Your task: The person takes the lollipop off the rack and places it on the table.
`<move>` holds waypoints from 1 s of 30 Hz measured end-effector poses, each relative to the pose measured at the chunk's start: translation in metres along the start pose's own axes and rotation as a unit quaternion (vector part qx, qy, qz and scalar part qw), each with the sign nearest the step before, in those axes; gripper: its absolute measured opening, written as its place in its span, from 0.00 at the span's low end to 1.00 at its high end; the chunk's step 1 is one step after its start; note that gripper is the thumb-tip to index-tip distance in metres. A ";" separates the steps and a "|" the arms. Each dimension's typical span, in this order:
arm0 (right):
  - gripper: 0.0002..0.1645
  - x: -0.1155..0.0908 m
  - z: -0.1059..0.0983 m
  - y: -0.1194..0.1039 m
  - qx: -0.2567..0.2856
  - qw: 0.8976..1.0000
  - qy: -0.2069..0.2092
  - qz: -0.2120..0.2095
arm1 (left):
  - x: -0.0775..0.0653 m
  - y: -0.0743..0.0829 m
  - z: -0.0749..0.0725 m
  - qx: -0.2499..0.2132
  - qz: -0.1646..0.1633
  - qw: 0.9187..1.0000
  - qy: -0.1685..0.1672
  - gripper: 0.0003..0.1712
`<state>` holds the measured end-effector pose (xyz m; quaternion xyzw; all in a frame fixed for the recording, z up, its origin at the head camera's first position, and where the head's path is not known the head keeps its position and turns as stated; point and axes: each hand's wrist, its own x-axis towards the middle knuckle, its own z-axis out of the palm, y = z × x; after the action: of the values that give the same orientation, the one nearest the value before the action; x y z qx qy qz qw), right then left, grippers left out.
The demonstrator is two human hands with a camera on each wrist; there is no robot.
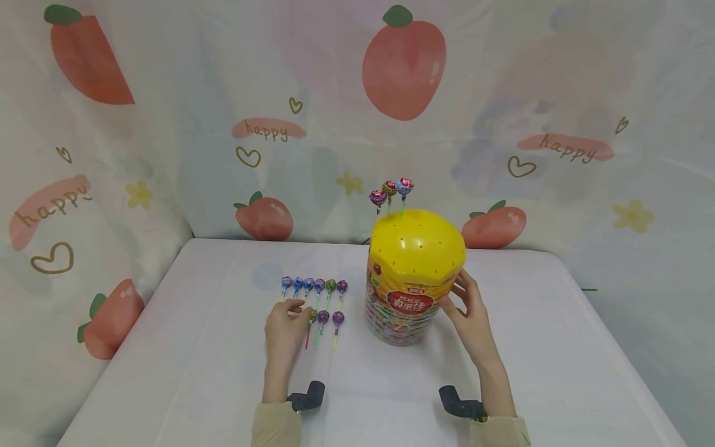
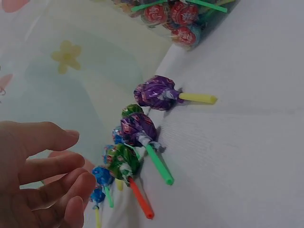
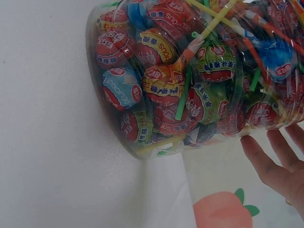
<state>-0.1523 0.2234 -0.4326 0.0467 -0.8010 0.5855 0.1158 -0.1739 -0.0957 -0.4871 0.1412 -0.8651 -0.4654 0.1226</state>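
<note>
My left hand [image 1: 287, 323] hovers at the left end of the front row of lollipops, its fingers loosely bent with nothing between them in the left wrist view. Nearest to it is a green lollipop [image 2: 124, 162] with a red stick. Beside that one lie a purple lollipop [image 2: 138, 129] on a green stick and another purple lollipop [image 2: 157, 93] on a yellow stick. My right hand [image 1: 472, 316] touches the right side of a clear jar [image 1: 399, 326] full of lollipops, fingers spread against its wall. The jar has a yellow lid [image 1: 416, 242] with small holes and leans slightly.
Three lollipops [image 1: 404, 186] stand upright at the lid's back left. Behind the front row lies another row with several blue lollipops [image 1: 308, 284], a green lollipop [image 1: 331, 285] and a purple lollipop [image 1: 342, 286]. A white cloth [image 1: 184, 372] covers the table; a printed curtain [image 1: 329, 74] hangs behind.
</note>
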 end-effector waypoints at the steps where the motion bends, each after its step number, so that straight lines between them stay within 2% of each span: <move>1: 0.41 0.000 0.000 0.000 0.000 1.000 0.000 -0.001 | 0.000 0.003 -0.002 -0.003 0.004 1.000 0.003 0.16; 8: 0.40 0.001 0.000 0.000 -0.003 1.000 0.001 -0.009 | -0.005 0.023 -0.013 -0.027 0.046 0.998 0.028 0.15; 13: 0.41 0.000 0.000 0.001 -0.002 1.000 0.000 -0.008 | -0.012 0.040 -0.020 -0.069 0.094 0.992 0.041 0.13; 20: 0.42 -0.002 0.000 0.002 -0.010 1.000 -0.004 -0.005 | -0.022 0.064 -0.021 -0.114 0.158 0.978 0.075 0.12; 26: 0.41 0.000 -0.001 0.004 -0.017 1.000 0.002 -0.006 | -0.021 0.089 -0.017 -0.171 0.204 0.960 0.089 0.12; 30: 0.41 0.000 -0.001 0.003 -0.018 1.000 0.001 -0.002 | -0.018 0.106 -0.016 -0.202 0.223 0.950 0.083 0.12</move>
<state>-0.1527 0.2252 -0.4356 0.0455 -0.8111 0.5710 0.1187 -0.1655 -0.0461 -0.3909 -0.0444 -0.7494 -0.5776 0.3206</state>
